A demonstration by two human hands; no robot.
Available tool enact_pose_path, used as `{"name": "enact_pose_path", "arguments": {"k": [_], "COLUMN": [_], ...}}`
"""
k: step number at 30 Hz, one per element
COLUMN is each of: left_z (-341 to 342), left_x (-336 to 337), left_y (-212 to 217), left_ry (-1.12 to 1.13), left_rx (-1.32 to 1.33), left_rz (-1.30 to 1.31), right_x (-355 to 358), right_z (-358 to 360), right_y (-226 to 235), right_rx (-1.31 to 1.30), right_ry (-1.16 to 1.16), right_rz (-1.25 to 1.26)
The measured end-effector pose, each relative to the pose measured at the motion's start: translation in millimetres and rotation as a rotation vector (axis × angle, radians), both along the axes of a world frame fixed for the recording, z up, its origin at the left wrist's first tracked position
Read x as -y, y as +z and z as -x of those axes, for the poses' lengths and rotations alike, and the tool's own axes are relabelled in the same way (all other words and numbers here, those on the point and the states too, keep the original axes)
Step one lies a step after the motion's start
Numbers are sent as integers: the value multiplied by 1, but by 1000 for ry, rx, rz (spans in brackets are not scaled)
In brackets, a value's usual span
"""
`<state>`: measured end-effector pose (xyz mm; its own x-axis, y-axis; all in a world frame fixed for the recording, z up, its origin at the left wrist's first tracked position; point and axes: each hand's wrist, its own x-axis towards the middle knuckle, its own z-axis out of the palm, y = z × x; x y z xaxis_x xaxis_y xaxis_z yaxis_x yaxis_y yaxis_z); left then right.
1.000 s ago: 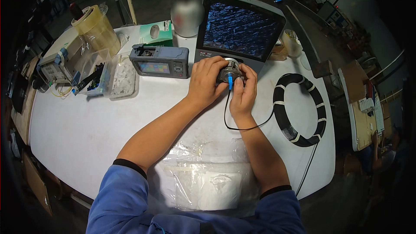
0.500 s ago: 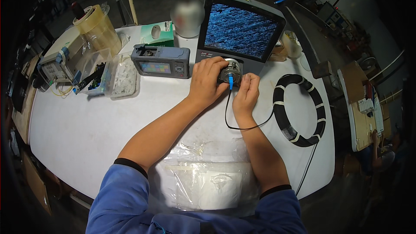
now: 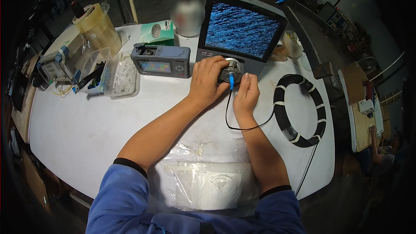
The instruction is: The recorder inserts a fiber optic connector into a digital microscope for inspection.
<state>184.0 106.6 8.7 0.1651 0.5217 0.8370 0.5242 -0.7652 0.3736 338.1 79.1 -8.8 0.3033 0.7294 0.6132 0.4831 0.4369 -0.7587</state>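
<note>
A fibre inspection microscope with a large screen stands at the back of the table, and blue streaks on black fill the display. On its front sits a round metal fixture. A blue fibre connector is plugged into it, with a thin black cable looping down. My left hand wraps its fingers over the fixture's left side. On the right side, my right hand has thumb and fingers pressed together close to the fixture; what lies between them is hidden.
A coil of black cable with white ties lies at right. To the left are a grey handheld device, clear plastic boxes, tape rolls and a green box. Clear plastic bags lie in front of me.
The streaks on the screen have shifted and look brighter and more sharply separated. Both hands stay at the fixture with barely any movement.
</note>
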Motion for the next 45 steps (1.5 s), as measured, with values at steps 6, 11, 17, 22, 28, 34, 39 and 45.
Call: {"name": "enact_pose_path", "arguments": {"k": [6, 11, 17, 22, 28, 34, 39, 45], "left_z": [-1, -1, 0, -1, -1, -2, 0, 0], "left_x": [0, 0, -1, -2, -2, -1, -3, -3], "left_y": [1, 2, -1, 0, -1, -1, -2, -3], "left_ry": [4, 5, 8, 11, 13, 26, 15, 2], "left_rx": [13, 20, 7, 15, 17, 12, 9, 3], "left_rz": [-14, -20, 2, -16, -6, -5, -20, -26], "right_x": [-1, -1, -1, -1, 0, 0, 0, -3], "right_z": [0, 1, 1, -1, 1, 1, 2, 4], "right_y": [-1, 0, -2, -2, 0, 1, 0, -3], "right_rx": [26, 17, 25, 41, 33, 23, -1, -99], "right_ry": [-5, 9, 19, 17, 33, 39, 58, 113], "right_rz": [-38, -46, -58, -78, -87, -112, -103, -99]}}
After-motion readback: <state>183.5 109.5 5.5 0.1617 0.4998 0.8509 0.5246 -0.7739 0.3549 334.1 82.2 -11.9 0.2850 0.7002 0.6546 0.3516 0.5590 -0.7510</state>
